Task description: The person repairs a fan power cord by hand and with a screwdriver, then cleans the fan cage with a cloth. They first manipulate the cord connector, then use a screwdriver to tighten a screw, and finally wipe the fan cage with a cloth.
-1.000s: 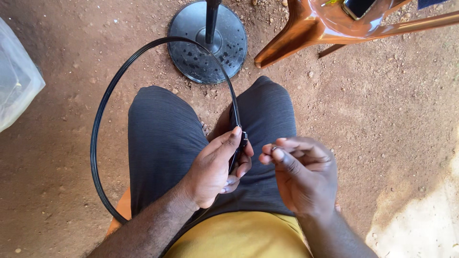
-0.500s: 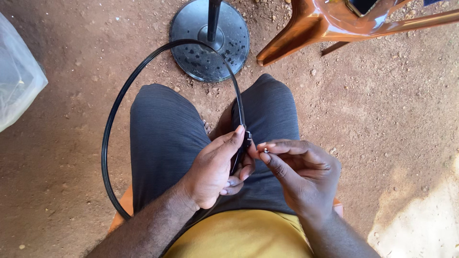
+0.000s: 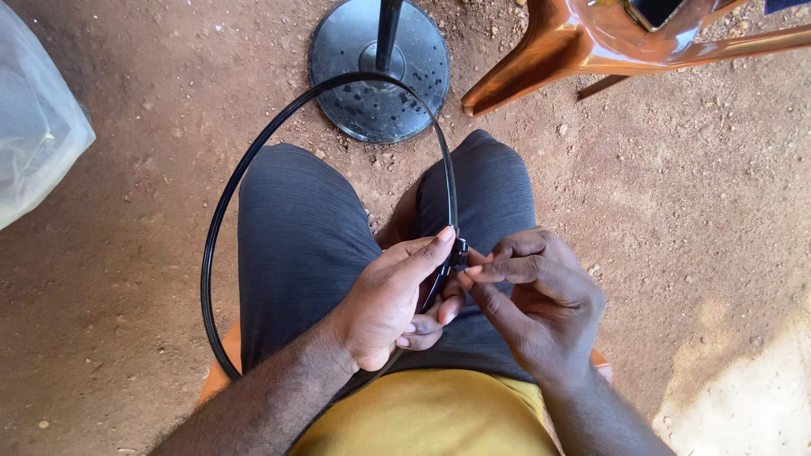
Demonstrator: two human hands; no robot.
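1. Both hands meet over the lap: the left hand [image 3: 390,297] is closed around a thin black hoop [image 3: 221,211], forefinger laid along the band, while the right hand [image 3: 534,300] pinches a small black fitting [image 3: 459,251] on the same band between thumb and fingertips.
2. From that grip the hoop rises past the right knee, arcs over the ground ahead and sweeps down around the outside of the left thigh, its lowest stretch hidden behind the left forearm.
3. Smooth, narrow and glossy black, the band forms one wide ring.
4. Dark grey trousers [image 3: 304,245] and a yellow shirt [image 3: 431,418] fill the lap; an orange seat edge [image 3: 221,371] shows beneath.
5. Reddish packed dirt [image 3: 693,211] covers the ground, scattered with small stones.
6. A round black stand base [image 3: 376,72] with an upright pole sits just beyond the knees, an orange plastic chair [image 3: 591,42] at upper right, a clear plastic bag [image 3: 34,127] at far left.
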